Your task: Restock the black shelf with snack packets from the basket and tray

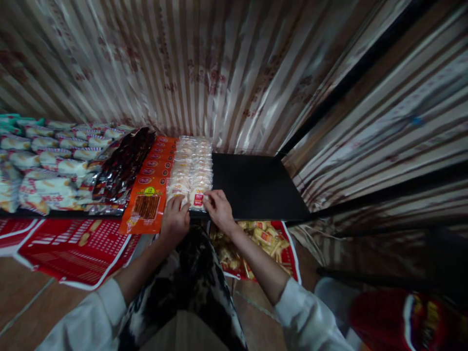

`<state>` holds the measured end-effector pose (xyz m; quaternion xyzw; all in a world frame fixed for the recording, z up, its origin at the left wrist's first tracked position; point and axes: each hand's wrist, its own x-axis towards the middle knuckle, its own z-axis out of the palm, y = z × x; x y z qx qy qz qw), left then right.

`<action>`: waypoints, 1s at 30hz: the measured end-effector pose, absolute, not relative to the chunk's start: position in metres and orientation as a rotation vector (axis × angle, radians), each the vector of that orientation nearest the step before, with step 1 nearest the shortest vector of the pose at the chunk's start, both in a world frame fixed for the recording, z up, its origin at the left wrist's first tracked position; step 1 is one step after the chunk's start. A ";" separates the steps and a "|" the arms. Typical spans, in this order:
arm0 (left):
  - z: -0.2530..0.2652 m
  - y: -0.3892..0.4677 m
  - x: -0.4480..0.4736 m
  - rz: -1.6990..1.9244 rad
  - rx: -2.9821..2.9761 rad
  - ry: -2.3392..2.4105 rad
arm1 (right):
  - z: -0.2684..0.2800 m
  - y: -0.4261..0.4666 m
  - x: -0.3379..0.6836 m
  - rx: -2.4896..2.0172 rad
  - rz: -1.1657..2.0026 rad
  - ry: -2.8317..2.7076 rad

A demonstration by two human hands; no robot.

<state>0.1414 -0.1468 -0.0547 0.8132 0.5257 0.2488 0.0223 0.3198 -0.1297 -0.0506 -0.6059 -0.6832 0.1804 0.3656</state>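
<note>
Two columns of small clear-wrapped white snack packets run from the back to the front of a black shelf. At the front of the right column lies a packet with a red label. My right hand pinches that packet's right edge. On its left side my left hand has its fingers curled and closed at the packets' front edge, partly covering the left column. Directly left of the white packets lie orange bags of brown stick snacks, overhanging the shelf's front edge.
Dark shiny packets and many white snack bags fill the shelf's left side. Below stand red baskets, one holding yellow-wrapped snacks. A striped curtain hangs behind; a black post rises at the right.
</note>
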 end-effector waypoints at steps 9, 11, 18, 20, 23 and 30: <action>-0.063 -0.157 0.144 0.831 2.496 1.643 | -0.075 -0.171 0.283 -1.661 0.229 -1.765; -0.064 -0.158 0.144 0.841 2.490 1.636 | -0.079 -0.174 0.281 -1.632 0.245 -1.772; -0.069 -0.160 0.140 0.849 2.447 1.585 | -0.087 -0.190 0.289 -1.575 0.257 -1.665; -0.070 -0.165 0.137 0.887 2.428 1.566 | -0.093 -0.203 0.299 -1.613 0.231 -1.574; -0.070 -0.176 0.132 0.926 2.450 1.496 | -0.107 -0.230 0.328 -1.725 0.137 -1.498; -0.072 -0.209 0.134 0.865 2.453 1.288 | -0.146 -0.303 0.411 -2.140 -0.073 -1.501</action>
